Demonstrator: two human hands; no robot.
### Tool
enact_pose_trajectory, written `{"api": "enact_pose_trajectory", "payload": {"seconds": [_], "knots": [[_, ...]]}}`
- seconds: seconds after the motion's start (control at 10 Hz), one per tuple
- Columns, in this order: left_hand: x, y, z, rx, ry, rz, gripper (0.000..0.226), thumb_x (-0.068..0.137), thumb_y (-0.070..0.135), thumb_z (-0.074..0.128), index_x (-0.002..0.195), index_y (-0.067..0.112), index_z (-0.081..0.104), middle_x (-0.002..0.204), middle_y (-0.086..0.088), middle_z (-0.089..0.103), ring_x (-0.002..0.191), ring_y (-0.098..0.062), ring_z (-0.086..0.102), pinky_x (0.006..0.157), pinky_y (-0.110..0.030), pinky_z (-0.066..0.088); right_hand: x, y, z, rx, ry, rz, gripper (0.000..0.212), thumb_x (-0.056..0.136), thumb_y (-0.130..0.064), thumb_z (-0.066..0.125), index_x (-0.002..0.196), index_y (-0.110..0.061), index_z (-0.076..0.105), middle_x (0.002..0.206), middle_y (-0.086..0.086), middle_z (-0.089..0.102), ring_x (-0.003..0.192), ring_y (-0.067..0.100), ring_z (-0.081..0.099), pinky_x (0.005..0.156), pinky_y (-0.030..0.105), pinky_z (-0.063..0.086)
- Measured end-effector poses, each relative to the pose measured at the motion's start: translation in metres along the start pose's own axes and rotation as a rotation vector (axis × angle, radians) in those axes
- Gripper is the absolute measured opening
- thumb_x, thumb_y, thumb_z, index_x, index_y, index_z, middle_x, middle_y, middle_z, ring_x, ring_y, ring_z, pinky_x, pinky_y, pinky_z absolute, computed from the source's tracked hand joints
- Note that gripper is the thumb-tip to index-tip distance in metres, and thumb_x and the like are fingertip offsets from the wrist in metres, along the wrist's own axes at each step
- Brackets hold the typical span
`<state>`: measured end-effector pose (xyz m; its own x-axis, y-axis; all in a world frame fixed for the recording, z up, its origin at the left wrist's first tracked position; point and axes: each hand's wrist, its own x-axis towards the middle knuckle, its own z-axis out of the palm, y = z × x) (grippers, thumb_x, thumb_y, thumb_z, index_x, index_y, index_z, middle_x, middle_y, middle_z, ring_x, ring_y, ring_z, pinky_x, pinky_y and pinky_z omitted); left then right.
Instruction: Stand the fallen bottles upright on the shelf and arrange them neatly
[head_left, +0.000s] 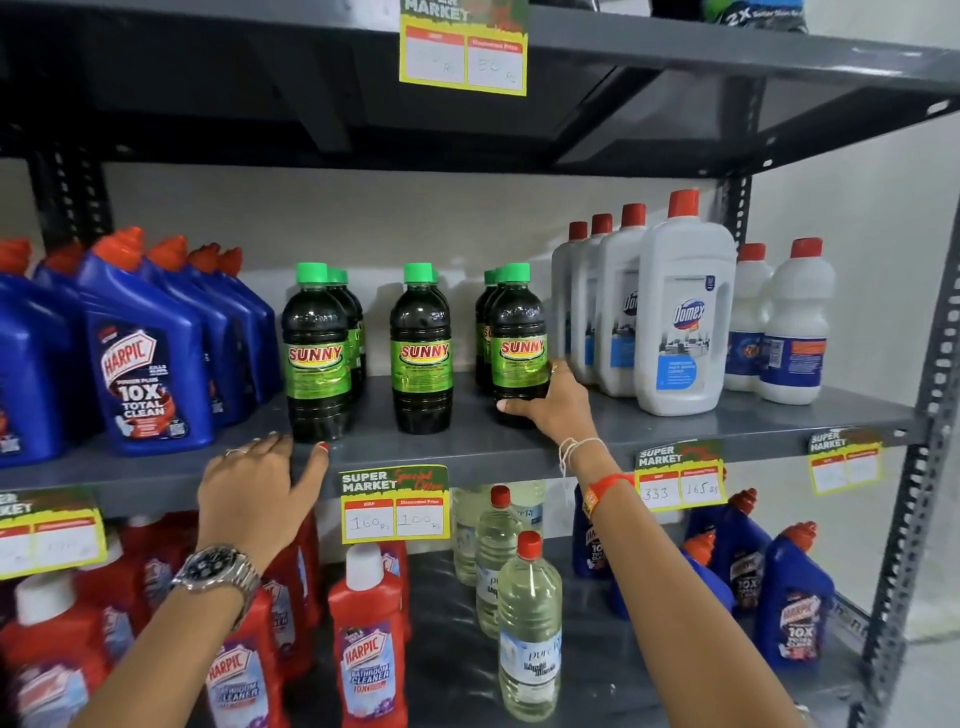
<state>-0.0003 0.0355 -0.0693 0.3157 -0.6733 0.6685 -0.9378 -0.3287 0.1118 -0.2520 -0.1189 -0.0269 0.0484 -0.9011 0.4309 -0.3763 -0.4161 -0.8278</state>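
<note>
Dark Sunny bottles with green caps stand upright in three short rows on the grey middle shelf (467, 441). The left row's front bottle (316, 353) is near the shelf's front edge, the middle row's front bottle (421, 348) is a little further back, and the right row's front bottle (519, 343) is beside the white bottles. My right hand (550, 402) is wrapped around the base of the right front bottle. My left hand (254, 488) rests flat on the shelf's front edge, fingers apart, thumb just below the left front bottle, holding nothing.
Blue Harpic bottles (140, 364) crowd the shelf's left end; white Domex bottles (680, 322) stand close on the right. Price tags (395, 504) hang from the shelf edge. The lower shelf holds red Harpic bottles (366, 639), clear bottles (530, 629) and more blue ones.
</note>
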Motion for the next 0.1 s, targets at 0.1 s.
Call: {"api": "enact_pose_trajectory", "payload": {"seconds": [0.1], "knots": [[0.0004, 0.0006, 0.0020, -0.008, 0.045, -0.022, 0.059, 0.086, 0.047, 0.034, 0.097, -0.001, 0.066, 0.103, -0.021, 0.069, 0.090, -0.034, 0.065, 0.081, -0.044, 0.049, -0.0004, 0.0003, -0.0001, 0.017, 0.005, 0.014, 0.078, 0.062, -0.025, 0.086, 0.126, -0.007, 0.044, 0.125, 0.011, 0.062, 0.118, 0.027, 0.056, 0.102, 0.034, 0.042]]}}
